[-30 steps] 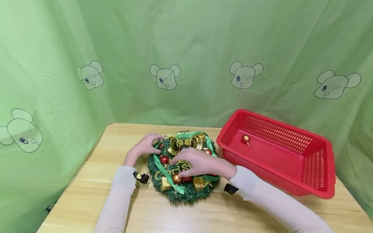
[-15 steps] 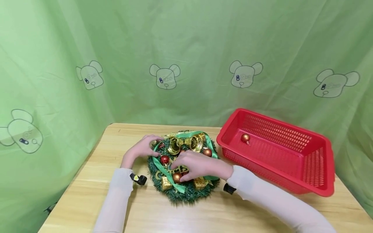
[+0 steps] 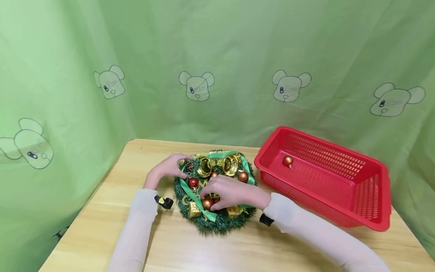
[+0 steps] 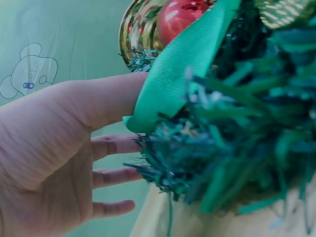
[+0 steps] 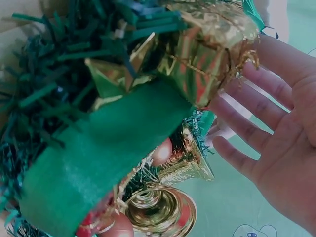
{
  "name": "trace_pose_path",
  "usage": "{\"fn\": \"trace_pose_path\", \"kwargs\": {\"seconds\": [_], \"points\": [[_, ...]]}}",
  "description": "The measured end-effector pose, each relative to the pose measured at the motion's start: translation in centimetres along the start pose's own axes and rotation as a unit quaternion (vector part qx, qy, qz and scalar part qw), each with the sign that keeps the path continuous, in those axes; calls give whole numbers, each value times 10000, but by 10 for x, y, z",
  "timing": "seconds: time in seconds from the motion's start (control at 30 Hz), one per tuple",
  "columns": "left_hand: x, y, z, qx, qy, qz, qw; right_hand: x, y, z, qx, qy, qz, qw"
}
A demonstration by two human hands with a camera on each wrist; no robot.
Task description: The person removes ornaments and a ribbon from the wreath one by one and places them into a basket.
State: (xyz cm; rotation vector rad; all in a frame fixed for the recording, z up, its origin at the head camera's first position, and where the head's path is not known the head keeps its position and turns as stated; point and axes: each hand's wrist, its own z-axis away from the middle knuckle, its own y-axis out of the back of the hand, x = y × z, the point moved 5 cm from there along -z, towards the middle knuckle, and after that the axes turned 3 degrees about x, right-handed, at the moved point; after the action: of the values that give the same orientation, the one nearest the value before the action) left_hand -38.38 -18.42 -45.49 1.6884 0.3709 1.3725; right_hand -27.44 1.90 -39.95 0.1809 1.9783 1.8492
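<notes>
A green tinsel Christmas wreath (image 3: pixel 217 226) lies on the table, with a green ribbon (image 3: pixel 193 194), gold bells (image 3: pixel 230 165), gold gift boxes (image 3: pixel 194 209) and several baubles. My left hand (image 3: pixel 170 166) grips its left edge; in the left wrist view the thumb lies by the ribbon (image 4: pixel 177 74) and the other fingers pass behind the tinsel. Over the wreath's middle, my right hand (image 3: pixel 234 190) pinches a copper bauble (image 3: pixel 207 204) between thumb and fingers. A gold gift box (image 5: pixel 207 59) hides its fingertips in the right wrist view. A red bauble (image 3: pixel 193 183) sits left of that hand.
To the right stands a red perforated plastic basket (image 3: pixel 316 204) with one copper bauble (image 3: pixel 287 160) inside. A wooden table (image 3: pixel 190 253) is under everything. A green curtain (image 3: pixel 238 37) with bear-head drawings hangs behind the table and along its sides.
My right thumb has drawn in against the copper bauble, and the fingers have closed down toward it. The left hand stays at the wreath's edge. The head view has shifted slightly.
</notes>
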Motion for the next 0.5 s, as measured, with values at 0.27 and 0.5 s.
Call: {"fn": "trace_pose_path", "kwargs": {"seconds": [0.27, 0.5], "points": [[2, 2, -6, -234, -14, 61, 9997, 3, -4, 1, 2, 20, -13, 10000], [4, 3, -1, -255, 30, 183, 9995, 4, -6, -2, -10, 50, 16, 10000]]}}
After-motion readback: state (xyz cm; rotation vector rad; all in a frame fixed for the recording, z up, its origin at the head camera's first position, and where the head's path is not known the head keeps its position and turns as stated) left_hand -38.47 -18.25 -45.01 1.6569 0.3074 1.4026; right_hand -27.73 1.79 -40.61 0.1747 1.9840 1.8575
